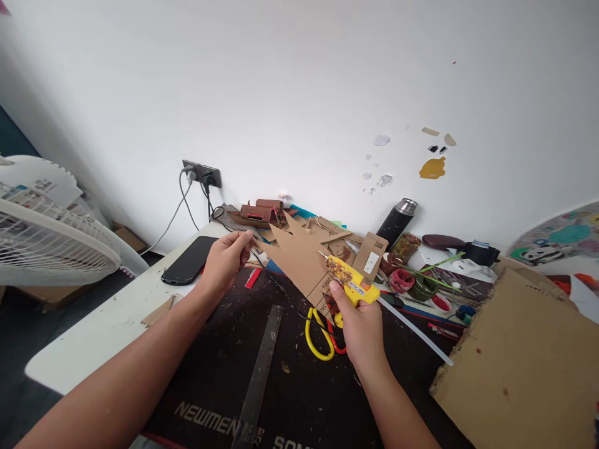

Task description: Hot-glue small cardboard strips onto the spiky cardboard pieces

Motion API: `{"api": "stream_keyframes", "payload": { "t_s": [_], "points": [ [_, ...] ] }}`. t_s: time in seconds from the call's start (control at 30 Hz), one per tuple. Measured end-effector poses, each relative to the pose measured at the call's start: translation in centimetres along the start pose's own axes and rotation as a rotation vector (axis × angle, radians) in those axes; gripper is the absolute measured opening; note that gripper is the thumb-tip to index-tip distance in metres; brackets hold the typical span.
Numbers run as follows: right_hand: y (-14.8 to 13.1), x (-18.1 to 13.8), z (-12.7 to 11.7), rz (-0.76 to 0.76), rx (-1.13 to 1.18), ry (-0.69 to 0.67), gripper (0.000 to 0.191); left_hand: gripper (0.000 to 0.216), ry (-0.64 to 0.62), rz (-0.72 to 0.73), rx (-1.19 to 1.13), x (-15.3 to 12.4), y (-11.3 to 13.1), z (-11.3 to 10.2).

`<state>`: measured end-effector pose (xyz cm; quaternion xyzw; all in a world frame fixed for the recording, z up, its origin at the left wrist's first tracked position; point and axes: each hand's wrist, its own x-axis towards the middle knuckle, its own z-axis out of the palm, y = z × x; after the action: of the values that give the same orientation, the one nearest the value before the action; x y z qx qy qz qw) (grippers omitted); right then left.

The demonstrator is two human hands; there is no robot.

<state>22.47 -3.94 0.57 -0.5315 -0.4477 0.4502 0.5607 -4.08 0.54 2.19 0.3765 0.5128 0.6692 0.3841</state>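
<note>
My right hand [365, 324] is wrapped round a yellow hot glue gun [353, 284]. Its metal nozzle points up and left, and a long translucent glue stick [416, 330] sticks out of the back. With thumb and fingers closed, my left hand [228, 257] pinches a pointed tip of a brown cardboard cutout [302, 259]. The cutout has several jagged points and printed lettering at its lower end, partly behind the glue gun. Below it lie scissors [319, 337] with yellow and red handles, their blades hidden.
A metal ruler [262, 368] lies on the black mat [206, 374]. A phone [187, 260] is at left, near a fan [56, 231]. Cardboard scraps, a model boat [257, 214], a black thermos [397, 221] and paint jars [401, 279] line the back. A cardboard sheet [524, 362] stands at right.
</note>
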Motion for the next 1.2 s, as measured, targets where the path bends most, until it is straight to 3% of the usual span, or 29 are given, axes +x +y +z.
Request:
{"api": "stream_keyframes", "payload": {
  "t_s": [0.27, 0.47, 0.6, 0.9, 1.2],
  "points": [
    [0.3, 0.5, 0.1, 0.133, 0.233, 0.022, 0.060, 0.045, -0.005, -0.008, -0.168, 0.4, 0.0, -0.4],
    [-0.3, 0.8, 0.4, 0.284, 0.344, 0.031, 0.058, 0.048, -0.244, -0.028, -0.298, -0.1, 0.6, -0.3],
    [-0.6, 0.6, 0.5, 0.344, 0.398, 0.011, 0.053, 0.043, -0.333, -0.042, -0.415, -0.2, 0.8, -0.4],
    [-0.3, 0.6, 0.4, 0.417, 0.382, -0.046, 0.053, 0.038, -0.385, -0.090, -0.549, -0.3, 1.3, -0.6],
    [0.0, 0.6, 0.5, 0.437, 0.411, -0.077, 0.043, 0.037, -0.414, -0.077, -0.538, -0.3, 1.4, -0.8]
  ]
}}
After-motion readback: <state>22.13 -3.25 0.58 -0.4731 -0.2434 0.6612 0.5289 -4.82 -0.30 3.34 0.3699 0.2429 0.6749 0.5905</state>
